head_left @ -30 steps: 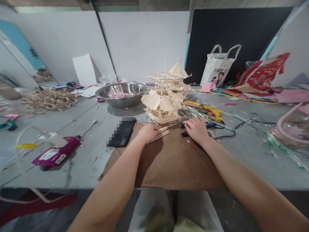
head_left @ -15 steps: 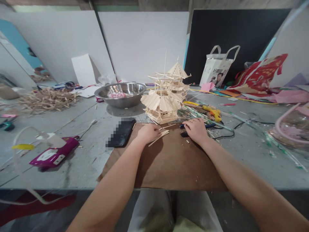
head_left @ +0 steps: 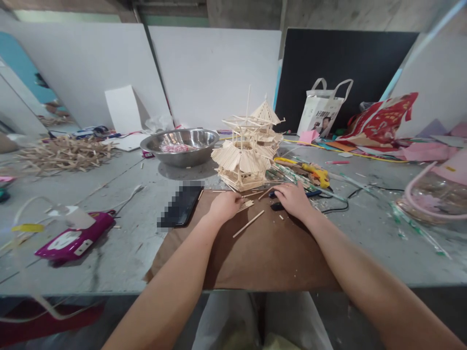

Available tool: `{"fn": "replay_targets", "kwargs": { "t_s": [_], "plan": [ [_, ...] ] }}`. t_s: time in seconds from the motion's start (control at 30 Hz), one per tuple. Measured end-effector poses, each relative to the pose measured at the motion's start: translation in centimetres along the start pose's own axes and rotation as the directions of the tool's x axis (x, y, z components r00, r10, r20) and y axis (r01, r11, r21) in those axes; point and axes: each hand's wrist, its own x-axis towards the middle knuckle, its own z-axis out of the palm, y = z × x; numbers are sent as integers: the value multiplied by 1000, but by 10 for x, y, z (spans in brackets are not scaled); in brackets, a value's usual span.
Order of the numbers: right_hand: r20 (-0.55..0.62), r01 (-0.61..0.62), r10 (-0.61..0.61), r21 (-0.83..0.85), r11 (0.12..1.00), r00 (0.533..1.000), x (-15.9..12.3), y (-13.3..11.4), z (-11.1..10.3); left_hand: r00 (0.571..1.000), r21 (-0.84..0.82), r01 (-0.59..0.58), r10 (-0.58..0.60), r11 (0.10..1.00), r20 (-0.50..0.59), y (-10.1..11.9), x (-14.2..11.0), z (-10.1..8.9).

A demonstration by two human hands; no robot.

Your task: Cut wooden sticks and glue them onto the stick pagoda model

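A pagoda model built of thin wooden sticks (head_left: 248, 150) stands at the far edge of a brown paper sheet (head_left: 255, 253). Just in front of it my left hand (head_left: 224, 206) is closed in a pinch on a small bundle of sticks (head_left: 246, 204). One loose stick (head_left: 248, 223) lies on the paper below that bundle. To the right my right hand (head_left: 294, 200) rests palm down with fingers curled, touching a stick near a dark blue tool (head_left: 314, 193); what its fingers hold is hidden.
A steel bowl (head_left: 180, 146) sits behind left, a dark phone (head_left: 180, 206) lies beside the paper, and a magenta device (head_left: 75, 238) with white cable lies at left. A heap of sticks (head_left: 63, 153) is far left. A yellow glue gun (head_left: 317, 172), bags and pink clutter fill the right.
One stick has dropped from the bundle onto the paper. Both hands have shifted slightly toward the model, and the view has tilted down a little.
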Motion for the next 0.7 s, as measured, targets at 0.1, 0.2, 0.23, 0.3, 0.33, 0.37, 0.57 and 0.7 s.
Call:
{"fn": "replay_targets", "kwargs": {
  "t_s": [0.1, 0.2, 0.23, 0.3, 0.33, 0.37, 0.57, 0.7],
  "plan": [
    [5, -191, 192, -64, 980, 981, 6, 21, -11, 1000, -5, -10, 10, 1000, -10, 1, -1, 0],
    [69, -342, 355, -152, 927, 932, 15, 43, -19, 1000, 9, -22, 22, 1000, -11, 2, -2, -1],
    [95, -356, 374, -170, 919, 922, 18, 49, -20, 1000, 17, -28, 28, 999, -12, 2, -3, -1],
    [138, -362, 391, -197, 911, 910, 25, 59, -19, 999, 28, -35, 36, 999, -17, 3, -3, -1],
    [156, -362, 396, -208, 909, 905, 29, 62, -17, 999, 31, -35, 35, 999, -19, 3, -4, 0],
    [175, -362, 402, -221, 906, 899, 33, 64, -15, 999, 32, -31, 32, 999, -18, 3, -3, 0],
    [252, -364, 439, -292, 884, 863, 57, 65, 2, 999, 45, -26, 28, 999, -37, 5, -4, 2],
    [242, -369, 456, -330, 869, 857, 67, 58, 12, 999, 38, -28, 29, 999, -36, 6, -7, 1]
  ]
}}
